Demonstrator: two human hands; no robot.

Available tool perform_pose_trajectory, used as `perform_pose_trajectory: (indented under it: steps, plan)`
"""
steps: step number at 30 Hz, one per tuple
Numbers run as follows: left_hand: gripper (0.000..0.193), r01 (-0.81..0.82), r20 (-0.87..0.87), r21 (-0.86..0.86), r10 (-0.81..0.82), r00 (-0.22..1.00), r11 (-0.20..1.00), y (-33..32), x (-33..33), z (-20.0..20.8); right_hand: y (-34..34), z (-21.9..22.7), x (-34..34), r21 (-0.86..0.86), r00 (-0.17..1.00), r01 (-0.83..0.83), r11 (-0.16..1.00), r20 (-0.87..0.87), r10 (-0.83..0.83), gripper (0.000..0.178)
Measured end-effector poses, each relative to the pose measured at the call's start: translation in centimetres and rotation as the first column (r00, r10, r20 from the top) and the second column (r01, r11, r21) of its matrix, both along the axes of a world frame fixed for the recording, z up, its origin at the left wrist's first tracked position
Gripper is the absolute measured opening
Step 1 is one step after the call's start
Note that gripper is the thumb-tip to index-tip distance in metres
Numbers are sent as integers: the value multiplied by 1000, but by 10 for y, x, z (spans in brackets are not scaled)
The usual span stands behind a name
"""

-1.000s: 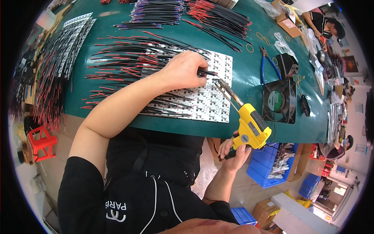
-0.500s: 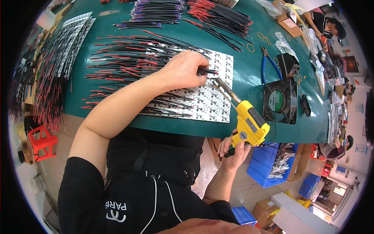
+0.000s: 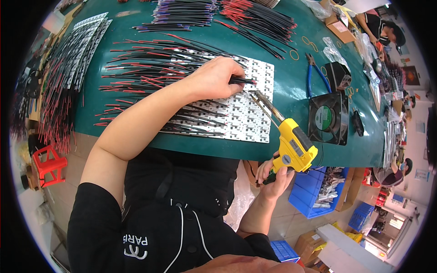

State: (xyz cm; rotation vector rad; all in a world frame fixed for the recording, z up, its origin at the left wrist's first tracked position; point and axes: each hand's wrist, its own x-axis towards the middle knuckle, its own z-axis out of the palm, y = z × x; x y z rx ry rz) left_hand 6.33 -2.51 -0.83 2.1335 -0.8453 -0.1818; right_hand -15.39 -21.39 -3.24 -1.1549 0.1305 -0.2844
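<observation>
My left hand [image 3: 217, 78] is closed around a few short black wires [image 3: 242, 80], whose ends point right over a white circuit board panel [image 3: 248, 120]. Rows of black wires with red ones among them [image 3: 136, 68] stick out leftward from the panel. In my right hand [image 3: 274, 175], at the table's front edge, is a yellow soldering gun [image 3: 293, 144], gripped by its handle. Its metal tip reaches up and left to the panel, just below the wire ends. Whether the tip touches a pad is too small to tell.
A black fan [image 3: 327, 118] and blue-handled pliers [image 3: 314, 75] lie right of the panel, near rubber bands [image 3: 294, 55]. Wire bundles [image 3: 184, 13] lie at the back. Stacked wired panels [image 3: 79, 54] stand left. A blue bin [image 3: 302, 195] is below the table edge; other people are at far right.
The soldering gun and my right hand have shifted slightly right. My left hand stays nearly in place, still holding the wires.
</observation>
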Motion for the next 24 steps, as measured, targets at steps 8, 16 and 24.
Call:
perform_pose_trajectory:
  steps: [8,16,24]
  plan:
    - [19,-54,19,65,52,998,996,-3,-7,2,3,-1,-3,-100,999,28,995,-34,-31,42]
    - [20,-66,72,47,63,995,997,-2,-11,0,10,10,-1,-195,998,37,980,-42,-46,48]
    - [22,-60,96,51,55,994,997,-1,-11,-1,9,2,-5,-175,997,66,982,-21,-71,45]
